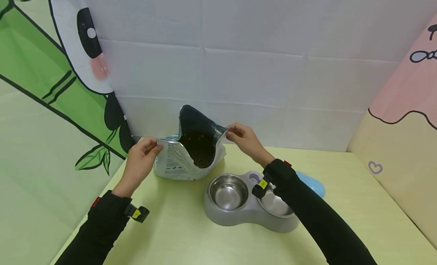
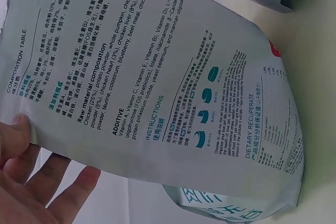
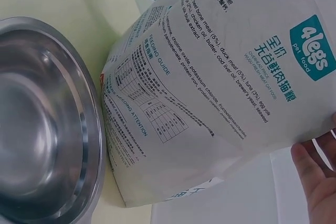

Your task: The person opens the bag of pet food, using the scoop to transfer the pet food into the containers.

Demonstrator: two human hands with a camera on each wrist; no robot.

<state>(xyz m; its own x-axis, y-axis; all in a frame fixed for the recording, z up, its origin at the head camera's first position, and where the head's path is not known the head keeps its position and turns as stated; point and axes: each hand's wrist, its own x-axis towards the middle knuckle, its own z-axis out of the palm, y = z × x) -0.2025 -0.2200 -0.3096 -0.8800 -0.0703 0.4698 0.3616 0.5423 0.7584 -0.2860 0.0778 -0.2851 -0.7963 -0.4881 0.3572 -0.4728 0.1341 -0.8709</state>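
Note:
A white and teal pet food bag stands on the table with its mouth spread wide, brown kibble showing inside. My left hand pinches the left edge of the mouth between thumb and fingers. At the opposite edge, my right hand pinches the rim. Printed text covers the bag's side in the left wrist view, and a "4legs pet food" label shows in the right wrist view. In front of the bag sits a grey double feeder with a steel bowl on its left.
The feeder's second steel bowl is partly covered by the right wrist. A light blue object lies behind the right forearm, mostly hidden. The pale yellow table meets a white cloth backdrop, with printed cloth at both sides.

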